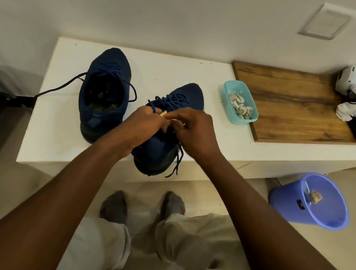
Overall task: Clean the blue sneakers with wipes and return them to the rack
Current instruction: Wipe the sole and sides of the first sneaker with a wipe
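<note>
The nearer sneaker [190, 94] stands on the white surface [58, 121], its heel jutting over the front edge and its laces loose. Above its tongue both hands meet: the left hand [145, 120] and the right hand [195, 130] each pinch a small pale wipe [164, 113] with curled fingers. The other sneaker [105, 95] stands just beside it on the left, unlaced. To the right a teal tub [222, 91] holds crumpled wipes [241, 106], beside a wooden board [298, 104]. A blue bucket [285, 198] sits on the floor.
</note>
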{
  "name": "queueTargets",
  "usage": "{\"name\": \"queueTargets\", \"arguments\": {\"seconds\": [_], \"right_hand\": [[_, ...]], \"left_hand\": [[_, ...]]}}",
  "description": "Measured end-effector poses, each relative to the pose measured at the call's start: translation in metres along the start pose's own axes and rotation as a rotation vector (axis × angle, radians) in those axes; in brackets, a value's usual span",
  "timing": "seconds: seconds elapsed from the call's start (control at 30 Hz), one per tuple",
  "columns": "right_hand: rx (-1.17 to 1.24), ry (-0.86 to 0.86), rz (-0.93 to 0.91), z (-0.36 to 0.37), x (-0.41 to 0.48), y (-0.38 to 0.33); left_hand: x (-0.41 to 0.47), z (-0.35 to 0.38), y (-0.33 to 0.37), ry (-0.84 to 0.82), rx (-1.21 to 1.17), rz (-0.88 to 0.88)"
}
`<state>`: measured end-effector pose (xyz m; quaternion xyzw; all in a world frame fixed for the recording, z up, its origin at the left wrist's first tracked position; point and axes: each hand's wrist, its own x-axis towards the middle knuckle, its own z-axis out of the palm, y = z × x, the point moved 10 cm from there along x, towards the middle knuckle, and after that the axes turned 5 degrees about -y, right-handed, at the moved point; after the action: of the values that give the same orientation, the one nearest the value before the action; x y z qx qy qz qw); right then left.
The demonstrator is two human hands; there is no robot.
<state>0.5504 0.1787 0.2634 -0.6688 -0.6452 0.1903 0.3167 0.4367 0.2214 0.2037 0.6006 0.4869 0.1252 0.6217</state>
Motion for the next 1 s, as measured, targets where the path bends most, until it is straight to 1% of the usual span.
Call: {"name": "queueTargets", "arguments": {"seconds": [0.1,0.17,0.2,0.27,0.33,0.37,0.4,0.47,0.5,0.53,0.57,0.6,0.67,0.7,0.73,0.77,0.8,0.87,0.9,0.93,1.0], "right_hand": [[-0.062,0.122,0.133,-0.017,0.020,0.030],[-0.054,0.137,0.204,-0.018,0.021,0.041],[-0.036,0.110,0.184,-0.015,0.017,0.033],[-0.018,0.000,0.039,0.000,0.008,0.004],[-0.101,-0.103,-0.097,0.013,0.002,-0.021],[-0.157,-0.095,-0.093,0.012,0.008,-0.019],[-0.196,-0.050,-0.025,0.005,0.018,-0.003],[-0.225,0.070,0.169,-0.016,0.033,0.038],[-0.217,0.110,0.239,-0.023,0.033,0.053],[-0.203,0.111,0.264,-0.022,0.031,0.057],[-0.194,0.075,0.241,-0.015,0.028,0.051],[-0.175,0.019,0.178,-0.006,0.024,0.035],[-0.150,-0.091,-0.011,0.012,0.012,-0.006],[-0.179,-0.123,-0.077,0.018,0.009,-0.018],[-0.236,-0.126,-0.093,0.018,0.013,-0.019],[-0.299,-0.097,-0.051,0.013,0.021,-0.007],[-0.338,-0.058,0.043,0.004,0.029,0.014],[-0.340,0.033,0.243,-0.016,0.035,0.053],[-0.319,0.055,0.285,-0.019,0.032,0.062],[-0.280,0.045,0.275,-0.015,0.029,0.058],[-0.187,-0.050,0.130,0.003,0.021,0.029]], "left_hand": [[-0.004,0.003,0.001,-0.019,-0.016,-0.012],[-0.004,0.004,0.000,-0.030,-0.023,-0.016],[-0.003,0.003,0.000,-0.028,-0.023,-0.017],[-0.002,-0.003,-0.001,-0.003,-0.039,-0.019],[-0.001,-0.010,-0.003,0.014,-0.062,-0.023],[0.000,-0.012,-0.003,0.014,-0.072,-0.020],[0.000,-0.012,-0.003,0.010,-0.080,-0.018],[-0.001,-0.010,-0.002,0.001,-0.076,-0.022],[-0.001,-0.009,-0.002,-0.007,-0.067,-0.024],[-0.002,-0.007,-0.002,-0.015,-0.059,-0.022],[-0.002,-0.007,-0.002,-0.016,-0.055,-0.019],[-0.001,-0.009,-0.002,-0.008,-0.055,-0.014],[-0.001,-0.015,-0.001,0.023,-0.061,0.000],[-0.001,-0.018,-0.002,0.036,-0.062,0.000],[-0.001,-0.019,-0.001,0.043,-0.061,0.000],[-0.001,-0.020,-0.001,0.044,-0.061,0.001],[-0.001,-0.019,-0.001,0.038,-0.057,0.002],[-0.001,-0.013,0.000,0.007,-0.047,0.005],[-0.001,-0.010,0.000,-0.014,-0.040,0.010],[-0.001,-0.007,0.000,-0.027,-0.037,0.016],[-0.001,-0.008,0.001,-0.018,-0.052,0.029]]}}
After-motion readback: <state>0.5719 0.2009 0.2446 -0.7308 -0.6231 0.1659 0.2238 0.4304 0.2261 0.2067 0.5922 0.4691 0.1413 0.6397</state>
